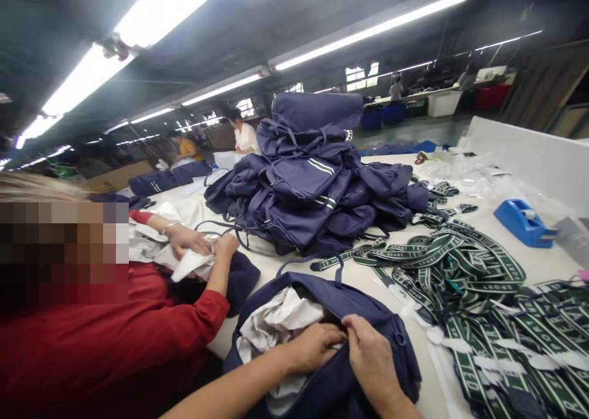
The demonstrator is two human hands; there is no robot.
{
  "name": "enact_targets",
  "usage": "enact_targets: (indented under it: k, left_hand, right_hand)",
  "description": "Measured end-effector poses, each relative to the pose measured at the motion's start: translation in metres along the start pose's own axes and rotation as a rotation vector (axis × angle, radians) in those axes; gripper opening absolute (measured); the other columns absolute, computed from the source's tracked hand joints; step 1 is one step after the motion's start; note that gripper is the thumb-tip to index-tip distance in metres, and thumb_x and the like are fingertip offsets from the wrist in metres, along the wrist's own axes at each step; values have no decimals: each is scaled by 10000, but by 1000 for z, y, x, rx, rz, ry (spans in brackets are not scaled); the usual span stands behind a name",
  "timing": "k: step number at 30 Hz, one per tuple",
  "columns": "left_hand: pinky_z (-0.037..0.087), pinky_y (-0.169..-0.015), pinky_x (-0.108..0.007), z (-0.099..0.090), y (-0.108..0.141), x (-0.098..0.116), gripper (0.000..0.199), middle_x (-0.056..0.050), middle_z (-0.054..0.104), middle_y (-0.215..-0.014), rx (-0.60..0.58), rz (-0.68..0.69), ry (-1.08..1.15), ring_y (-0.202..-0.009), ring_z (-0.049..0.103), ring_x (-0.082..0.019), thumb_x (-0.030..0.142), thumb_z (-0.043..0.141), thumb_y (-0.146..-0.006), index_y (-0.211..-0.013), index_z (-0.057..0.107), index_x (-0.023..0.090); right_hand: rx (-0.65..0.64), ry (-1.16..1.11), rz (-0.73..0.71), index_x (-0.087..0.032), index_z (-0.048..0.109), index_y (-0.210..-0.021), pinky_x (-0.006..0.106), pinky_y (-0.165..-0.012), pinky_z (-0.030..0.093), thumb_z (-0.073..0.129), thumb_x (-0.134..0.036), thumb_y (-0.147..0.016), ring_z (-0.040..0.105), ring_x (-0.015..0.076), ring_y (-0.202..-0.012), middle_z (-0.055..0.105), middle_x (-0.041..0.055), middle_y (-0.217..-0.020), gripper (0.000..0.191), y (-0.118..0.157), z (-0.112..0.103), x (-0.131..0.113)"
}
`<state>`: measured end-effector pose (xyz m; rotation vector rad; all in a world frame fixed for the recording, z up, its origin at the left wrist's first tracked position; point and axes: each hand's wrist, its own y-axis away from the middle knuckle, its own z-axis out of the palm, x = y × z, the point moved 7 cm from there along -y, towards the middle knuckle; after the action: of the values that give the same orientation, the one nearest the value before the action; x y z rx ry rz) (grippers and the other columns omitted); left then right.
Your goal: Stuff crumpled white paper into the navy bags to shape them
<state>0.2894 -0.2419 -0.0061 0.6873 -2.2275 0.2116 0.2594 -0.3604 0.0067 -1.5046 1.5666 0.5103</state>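
Note:
A navy bag (381, 308) lies in front of me with its top opening spread. Crumpled white paper (280, 321) fills the inside and bulges at the opening. My left hand (317, 346) reaches into the opening over the paper, fingers bent together at the inner edge; their tips are hidden, so I cannot see what they hold. On the right side of the opening, my right hand (370, 354) pinches the bag's rim between thumb and fingers. The two hands nearly touch. A thin navy strap (338, 270) loops up from the bag's back.
To my left, a person in a red sleeve (202, 318) handles white paper in another navy bag (243, 278). Behind stands a tall heap of navy bags (299, 204). Green lettered straps (451, 259) pile up at right, near a blue tape dispenser (522, 222) and a white partition (529, 161).

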Motion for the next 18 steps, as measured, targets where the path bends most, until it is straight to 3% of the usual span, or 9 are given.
enact_targets:
  k: [2, 4, 6, 8, 10, 12, 15, 18]
  left_hand:
    - [479, -973, -336, -3, -1, 9, 353, -101, 680, -1180, 41, 9, -34, -1082, 615, -216, 205, 486, -916, -1213, 677, 214]
    - [462, -1002, -352, -11, -1, 18, 417, -102, 662, -1224, 161, 2, -54, -1129, 585, -223, 135, 513, -861, -1240, 664, 217]
    - [468, -978, -353, -21, -1, 23, 465, -99, 685, -1144, 305, -56, -14, -1091, 593, -223, 50, 526, -757, -1160, 703, 200]
    - [496, -898, -338, -27, -1, 21, 429, -81, 711, -975, 384, -201, 132, -954, 635, -202, 25, 502, -705, -1041, 724, 173]
    - [511, -844, -323, -27, -4, 19, 345, -67, 718, -907, 397, -340, 293, -875, 655, -187, 65, 516, -720, -1002, 695, 151]
    - [512, -806, -308, -25, -9, 24, 366, -55, 719, -920, 364, -392, 313, -853, 655, -184, 123, 596, -718, -1079, 646, 153]
    - [482, -825, -315, -16, -20, 36, 496, -41, 702, -984, 257, -355, 88, -897, 632, -201, 145, 695, -665, -1150, 604, 193]
    - [451, -843, -323, -5, -30, 35, 289, -38, 688, -977, 240, -392, -60, -932, 621, -215, 127, 659, -711, -986, 635, 209]
  right_hand:
    - [-2, -98, 121, -219, 672, -995, 314, -659, 505, 425, -372, -907, 682, 223, -684, 693, 53, -752, 303, -3, -6, 16]
    - [-59, -217, 258, -206, 656, -1039, 302, -561, 470, 472, -449, -875, 616, 206, -546, 621, 7, -611, 347, -6, -7, 31]
    - [-113, -316, 328, -197, 652, -1016, 287, -511, 428, 490, -498, -854, 568, 191, -499, 563, -17, -550, 379, -6, -7, 39]
    - [-114, -353, 333, -195, 658, -978, 277, -510, 406, 497, -517, -844, 568, 185, -529, 572, -7, -577, 384, -6, -9, 40]
    - [-100, -360, 324, -195, 660, -969, 273, -509, 390, 497, -521, -847, 556, 179, -539, 572, -3, -596, 385, -6, -12, 38]
    - [-114, -390, 330, -194, 654, -1002, 273, -514, 392, 492, -525, -857, 547, 176, -536, 564, -7, -596, 396, -7, -12, 38]
    - [-175, -477, 345, -190, 635, -1095, 276, -535, 427, 482, -544, -881, 562, 181, -545, 568, -11, -600, 441, -9, -9, 42]
    - [-255, -570, 333, -187, 618, -1185, 274, -525, 452, 469, -559, -909, 567, 179, -532, 591, -4, -620, 486, -12, -4, 47]
